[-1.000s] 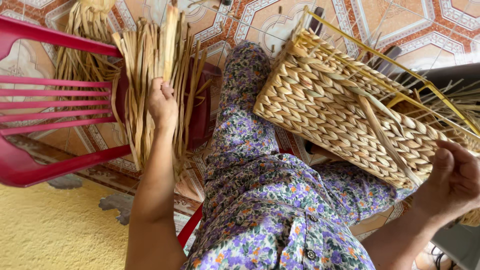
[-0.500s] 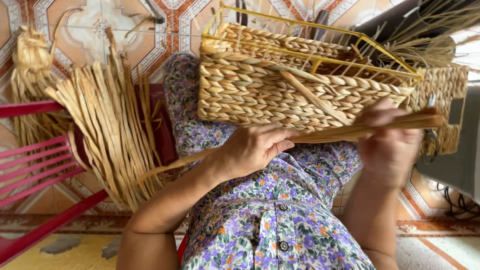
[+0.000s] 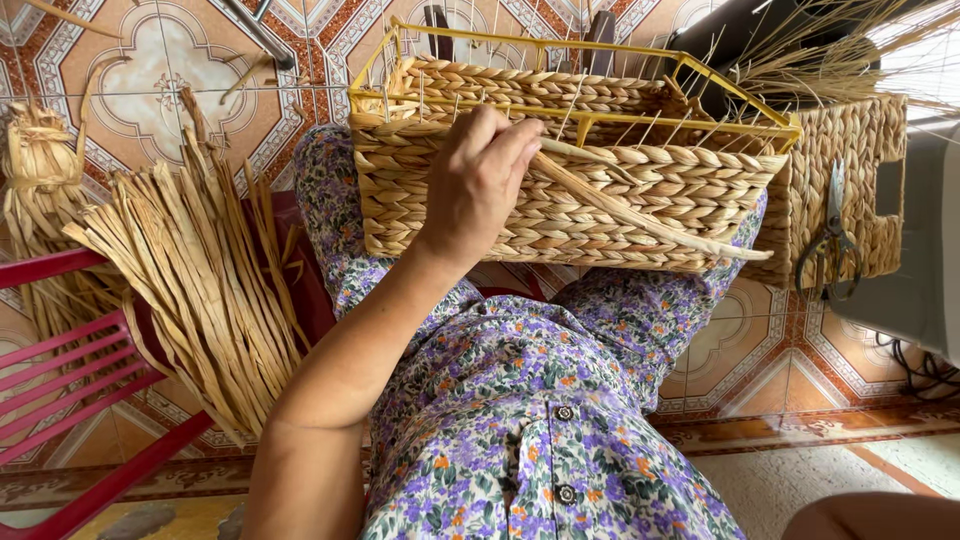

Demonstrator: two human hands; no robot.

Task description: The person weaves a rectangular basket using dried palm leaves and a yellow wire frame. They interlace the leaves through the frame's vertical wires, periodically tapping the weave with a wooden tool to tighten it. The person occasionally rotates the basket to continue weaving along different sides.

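Observation:
A rectangular woven straw basket on a yellow wire frame rests on my lap, over a flowered purple dress. My left hand lies on the basket's front wall. Its fingertips pinch the upper end of a loose flat straw strand just under the rim. The strand slants down to the right across the weave, and its free tip sticks out past the basket's lower right corner. My right hand is out of view; only a bit of bare skin shows at the bottom right corner.
A bundle of dried flat straw strands lies across a red plastic chair on my left. A second woven basket stands at the right with scissors hanging on it, beside a grey machine. The floor is patterned tile.
My left hand has risen from the basket's lower edge to its upper front, taking the strand's end with it. My right hand has let go of the strand and left the view.

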